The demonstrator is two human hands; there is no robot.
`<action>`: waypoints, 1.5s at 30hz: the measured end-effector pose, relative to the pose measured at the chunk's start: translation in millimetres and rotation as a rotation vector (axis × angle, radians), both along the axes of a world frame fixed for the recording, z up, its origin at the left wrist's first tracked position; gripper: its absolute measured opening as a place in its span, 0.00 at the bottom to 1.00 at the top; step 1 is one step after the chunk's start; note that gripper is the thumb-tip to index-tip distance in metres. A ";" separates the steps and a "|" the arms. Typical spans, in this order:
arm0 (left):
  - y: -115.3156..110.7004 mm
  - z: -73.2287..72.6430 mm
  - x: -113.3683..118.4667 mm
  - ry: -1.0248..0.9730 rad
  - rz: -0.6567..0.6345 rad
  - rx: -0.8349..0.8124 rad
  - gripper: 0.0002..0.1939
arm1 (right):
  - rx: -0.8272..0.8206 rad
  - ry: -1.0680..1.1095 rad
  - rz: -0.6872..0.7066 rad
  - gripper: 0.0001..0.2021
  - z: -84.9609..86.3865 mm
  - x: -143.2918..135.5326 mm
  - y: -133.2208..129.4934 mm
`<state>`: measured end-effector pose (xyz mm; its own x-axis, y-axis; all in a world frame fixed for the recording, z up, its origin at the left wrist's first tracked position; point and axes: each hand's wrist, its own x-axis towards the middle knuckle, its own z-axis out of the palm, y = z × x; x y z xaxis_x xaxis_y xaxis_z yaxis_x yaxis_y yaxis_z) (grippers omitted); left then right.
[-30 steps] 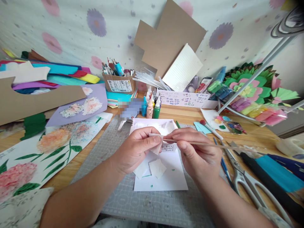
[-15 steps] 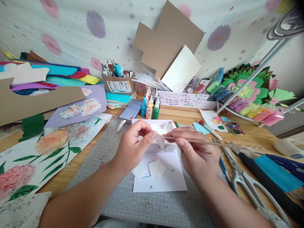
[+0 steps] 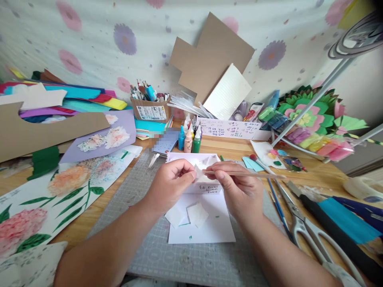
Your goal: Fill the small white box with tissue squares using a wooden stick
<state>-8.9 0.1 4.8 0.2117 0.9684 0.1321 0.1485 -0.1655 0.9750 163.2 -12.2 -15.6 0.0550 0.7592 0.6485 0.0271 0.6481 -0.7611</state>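
Observation:
Between my hands is a small piece of thin white paper (image 3: 199, 174), pinched by the thumb and fingers of my left hand (image 3: 176, 181). My right hand (image 3: 239, 185) grips a thin wooden stick (image 3: 254, 174), whose left tip meets the paper. Just behind and below my fingers stands a small white box (image 3: 209, 187) with handwriting on its front and white paper inside. Two white paper squares (image 3: 197, 215) lie on a white sheet (image 3: 202, 237) in front of the box, which bears a few green marks.
The grey cutting mat (image 3: 143, 251) lies underneath. Scissors (image 3: 299, 223) and paintbrushes (image 3: 279, 207) are to the right, near a lamp arm (image 3: 311, 103). Paint bottles (image 3: 196, 141) and a phone (image 3: 165, 142) stand behind the box. A flower picture (image 3: 66, 191) lies left.
The stick has levelled out slightly and my right hand has shifted a little left. The paper piece now stands more upright at the stick's tip. The whole view has tilted slightly.

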 end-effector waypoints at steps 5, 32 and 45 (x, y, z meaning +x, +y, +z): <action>11.9 6.3 -13.6 0.336 0.174 0.122 0.07 | -0.164 -0.029 -0.194 0.05 -5.1 13.4 18.9; -48.9 -25.8 -8.5 0.964 -0.412 0.448 0.12 | -0.160 -0.078 -0.376 0.10 -24.7 35.7 55.0; -38.1 -7.4 -3.7 0.606 -0.151 0.306 0.05 | -0.152 0.104 -0.236 0.09 -13.4 27.1 45.3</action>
